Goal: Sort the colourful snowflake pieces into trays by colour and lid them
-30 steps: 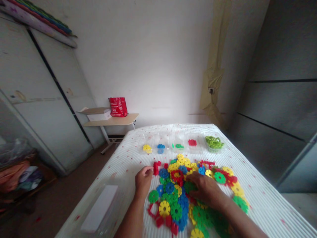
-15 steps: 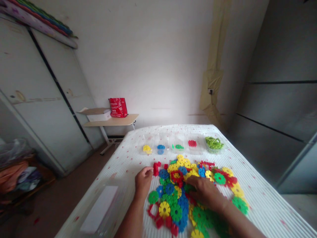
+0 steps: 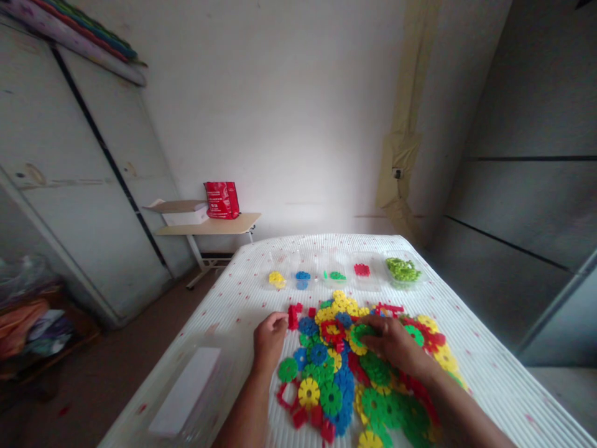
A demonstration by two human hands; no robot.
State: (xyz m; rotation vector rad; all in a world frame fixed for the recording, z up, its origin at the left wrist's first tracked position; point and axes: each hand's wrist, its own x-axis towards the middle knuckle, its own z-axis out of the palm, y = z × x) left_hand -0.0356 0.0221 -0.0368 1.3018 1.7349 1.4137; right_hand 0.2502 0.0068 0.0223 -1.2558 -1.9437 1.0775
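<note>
My left hand (image 3: 269, 339) is at the left side of a pile of plastic pieces, thumb and fingers pinched together. A few small red blocky pieces (image 3: 293, 317) show at its fingertips, and the hand seems to grip them. My right hand (image 3: 394, 341) reaches over the upper middle of the pile, thumb and forefinger apart. Beside its fingertips lies a green notched disc (image 3: 360, 335) on top of a yellow one. Around it are blue notched discs (image 3: 344, 392), more green discs (image 3: 377, 403) and yellow discs (image 3: 308, 393). My right hand and forearm hide part of the pile.
Behind the pile stand clear containers with yellow pieces (image 3: 277, 279), blue pieces (image 3: 303, 279), green pieces (image 3: 336, 275), a red piece (image 3: 362, 269) and light-green pieces (image 3: 403, 270). A clear box with a white slab (image 3: 186, 392) lies at left. A side table (image 3: 209, 228) holds a red bag (image 3: 222, 200).
My right hand has shifted slightly up and right across the pile, uncovering green discs beneath it. My left hand has stayed in place beside the red pieces.
</note>
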